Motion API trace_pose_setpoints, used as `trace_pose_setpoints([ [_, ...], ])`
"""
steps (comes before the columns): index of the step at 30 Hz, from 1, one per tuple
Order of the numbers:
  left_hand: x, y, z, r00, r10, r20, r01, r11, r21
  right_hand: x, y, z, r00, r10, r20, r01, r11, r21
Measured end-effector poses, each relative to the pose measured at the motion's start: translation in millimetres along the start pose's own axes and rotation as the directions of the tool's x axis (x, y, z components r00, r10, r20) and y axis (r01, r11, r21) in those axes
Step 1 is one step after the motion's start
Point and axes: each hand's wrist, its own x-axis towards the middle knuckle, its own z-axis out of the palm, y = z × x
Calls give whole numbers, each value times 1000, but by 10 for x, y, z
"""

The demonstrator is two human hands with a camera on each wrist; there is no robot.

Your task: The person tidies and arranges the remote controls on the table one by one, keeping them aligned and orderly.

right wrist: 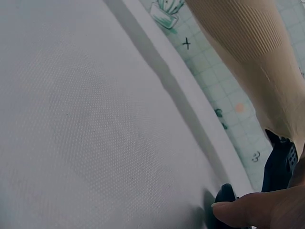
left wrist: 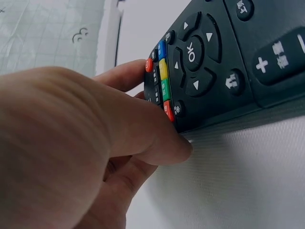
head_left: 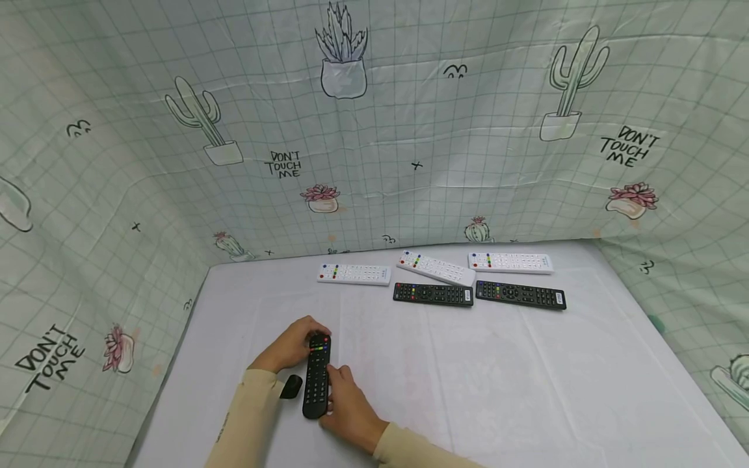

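Note:
A black remote control (head_left: 316, 378) with rounded ends points away from me, its buttons facing up. At its far end, by the red power button, my left hand (head_left: 294, 342) grips it. The left wrist view shows that thumb along the remote's side edge, beside the coloured keys, with the fingers round the far end. My right hand (head_left: 354, 411) holds the near half from the right, thumb on the right edge. In the right wrist view only the thumb (right wrist: 259, 210) and a dark bit of the remote (right wrist: 225, 194) show; the other fingers are hidden.
Toward the back of the white table (head_left: 468, 377) lie three white remotes, at left (head_left: 354, 274), middle (head_left: 435, 268) and right (head_left: 510, 263). In front are two black remotes, one left (head_left: 433, 294) and one right (head_left: 521, 295). A patterned cloth (head_left: 374, 130) hangs behind and along the sides.

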Motion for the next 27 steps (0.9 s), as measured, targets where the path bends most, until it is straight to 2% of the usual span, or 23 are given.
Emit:
trace_pose_setpoints([
  [10, -8, 4, -9, 1000, -2, 6, 2, 1000, -4, -18, -11, -5, 1000, -18, -10, 18, 1000, 4],
  [16, -10, 17, -10, 1000, 3, 8, -3, 1000, -8, -25, 4, -57, 1000, -11, 12, 11, 999, 45],
  [23, -2, 30, -15, 1000, 8, 7, -8, 1000, 2, -41, 29, -150, 999, 23, 29, -25, 998, 62],
  [27, 17, 58, -31, 1000, 16, 8, -16, 1000, 14, -55, 69, -245, 1000, 19, 17, -19, 999, 50],
])
